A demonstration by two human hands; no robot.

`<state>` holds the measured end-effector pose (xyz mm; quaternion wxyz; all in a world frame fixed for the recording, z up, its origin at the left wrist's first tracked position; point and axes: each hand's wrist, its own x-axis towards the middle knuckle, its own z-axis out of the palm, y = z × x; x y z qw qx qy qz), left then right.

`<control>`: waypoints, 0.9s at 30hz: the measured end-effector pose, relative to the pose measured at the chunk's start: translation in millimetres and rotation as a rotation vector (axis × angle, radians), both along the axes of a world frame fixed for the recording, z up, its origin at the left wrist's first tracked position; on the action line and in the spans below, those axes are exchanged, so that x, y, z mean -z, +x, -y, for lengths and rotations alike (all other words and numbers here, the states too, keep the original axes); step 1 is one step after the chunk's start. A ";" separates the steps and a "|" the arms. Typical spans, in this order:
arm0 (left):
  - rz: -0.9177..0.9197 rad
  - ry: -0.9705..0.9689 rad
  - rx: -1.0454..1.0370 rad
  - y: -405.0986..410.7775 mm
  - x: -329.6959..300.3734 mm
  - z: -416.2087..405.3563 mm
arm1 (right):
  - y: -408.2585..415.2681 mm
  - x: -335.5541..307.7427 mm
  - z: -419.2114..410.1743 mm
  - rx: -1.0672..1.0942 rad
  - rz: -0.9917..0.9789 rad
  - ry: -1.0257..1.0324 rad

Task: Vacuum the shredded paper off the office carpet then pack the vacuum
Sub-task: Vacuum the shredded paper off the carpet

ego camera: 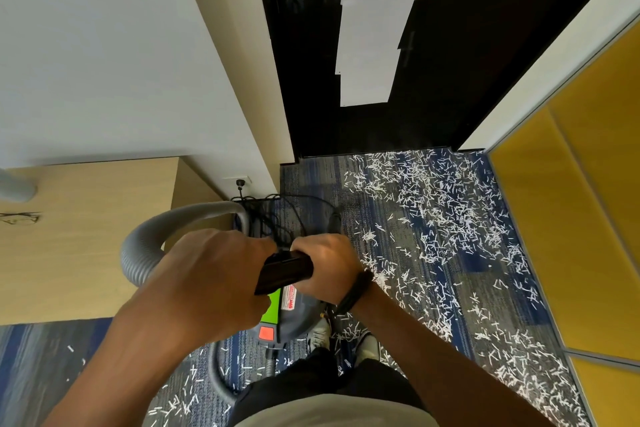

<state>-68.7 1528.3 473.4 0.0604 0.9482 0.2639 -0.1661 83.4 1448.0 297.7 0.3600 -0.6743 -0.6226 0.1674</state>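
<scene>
Still unswept: both hands on the black nozzle piece, shredded paper all over the carpet.

Black nozzle piece [285, 270], rigid plastic by the look, held above the grey canister vacuum [291, 314]; long axis runs from lower left, near the body, up and right toward the door. Right hand [327, 265] wraps its far end; left hand [211, 282] covers the near end, fingers hidden, so its grip cannot be judged. Probably light and stiff; take it along the barrel, as here. Ribbed grey hose [138, 250] loops left, springy, likely to tug back. Shredded paper [443, 218], light and easily scattered, lies thickest right of the vacuum up to the dark door [433, 80]. Power cord [277, 211] tangles toward the wall socket [239, 182]. Wooden desk [86, 236] at left; yellow partition [571, 201] at right.
</scene>
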 end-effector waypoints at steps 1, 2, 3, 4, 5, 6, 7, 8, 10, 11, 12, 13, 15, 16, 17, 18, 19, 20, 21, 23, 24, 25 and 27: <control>0.009 -0.004 0.003 -2.4 -0.7 -0.5 | -1.5 0.2 1.2 0.003 0.002 0.010; 0.020 -0.006 0.007 -4.8 -0.9 -1.4 | -2.8 1.0 2.6 0.005 0.002 0.014; 0.033 -0.009 0.011 -6.0 -0.8 -2.4 | -3.5 1.8 3.8 0.011 0.001 0.015; 0.038 -0.016 0.013 -6.4 -0.2 -3.1 | -3.9 3.3 4.9 0.018 0.001 0.012; 0.034 -0.024 0.016 -5.6 0.4 -3.3 | -4.0 5.0 5.8 0.025 0.001 0.007; 0.026 -0.032 0.017 -4.6 1.4 -3.4 | -3.8 6.7 6.0 0.031 -0.005 0.003; 0.020 -0.040 0.017 -3.1 3.3 -3.4 | -3.5 8.6 5.9 0.034 -0.014 0.004; 0.012 -0.055 0.010 -2.6 5.8 -3.5 | -3.3 10.0 5.3 0.031 -0.023 0.007; -0.017 -0.086 -0.014 -4.7 7.7 -4.8 | -4.9 11.1 2.6 0.004 -0.040 0.005; -0.027 -0.094 -0.024 -6.9 7.2 -5.6 | -6.1 10.9 0.2 -0.010 -0.043 0.002; -0.035 -0.102 -0.030 -9.8 6.9 -6.0 | -7.8 10.6 -1.6 -0.023 -0.047 -0.002; -0.039 -0.104 -0.032 -12.8 6.6 -6.4 | -10.0 9.4 -3.3 -0.037 -0.054 -0.002; -0.050 -0.096 -0.034 -17.6 5.1 -7.4 | -14.5 6.8 -6.5 -0.065 -0.066 0.006; -0.057 -0.096 -0.039 -19.3 4.3 -8.0 | -16.0 5.5 -8.1 -0.077 -0.069 0.009; -0.067 -0.097 -0.043 -20.9 3.8 -8.8 | -17.0 4.5 -9.6 -0.088 -0.068 0.012; -0.080 -0.097 -0.047 -22.6 3.1 -9.2 | -17.9 4.1 -11.1 -0.100 -0.065 0.013; -0.091 -0.095 -0.052 -23.4 1.9 -9.6 | -18.4 4.1 -12.5 -0.109 -0.062 0.011; -0.101 -0.093 -0.057 -24.5 1.3 -9.5 | -19.3 3.9 -13.5 -0.115 -0.060 0.009; -0.107 -0.091 -0.062 -26.0 0.7 -9.3 | -20.4 3.8 -14.2 -0.120 -0.058 0.009; -0.122 -0.090 -0.070 -28.8 -0.6 -7.8 | -23.0 3.8 -14.3 -0.130 -0.062 0.012; -0.131 -0.090 -0.078 -29.5 -1.8 -6.5 | -24.0 4.0 -13.7 -0.136 -0.068 0.014; -0.139 -0.086 -0.082 -29.6 -2.9 -5.7 | -25.2 4.1 -12.9 -0.140 -0.072 0.017; -0.152 -0.084 -0.085 -30.0 -4.3 -4.6 | -26.1 3.7 -11.8 -0.141 -0.071 0.031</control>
